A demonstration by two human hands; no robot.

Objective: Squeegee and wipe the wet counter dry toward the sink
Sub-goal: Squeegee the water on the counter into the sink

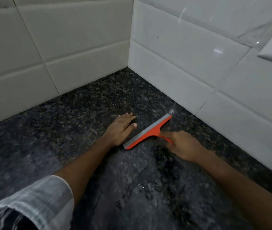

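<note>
orange squeegee (146, 132) down on the dark counter (65, 113), near the tiled corner, blade set diagonally: far end up-right close to the right wall (190, 75), near end down-left. long axis of the blade thus from lower left to upper right; handle off its middle toward the lower right, straight into the right hand (184, 146). right hand clamped on that handle, fingers wrapped, index laid along it toward the blade. grey rubber edge turned up-left, away from that hand.

left hand (121, 130) flat on the counter, fingers together and extended, gripping nothing, just beside the blade's grey edge on its far-left side, wrist near the blade's lower end. left hand therefore right in the way of any push up-left.

water beads and streaks (148, 191) visible on the stone nearer the camera, behind the blade. sink not in view, so direction toward it cannot be told. likely step in hand: placing the blade at the corner for 1 stroke; a pull back toward the body probably needed to gather that water.
</note>
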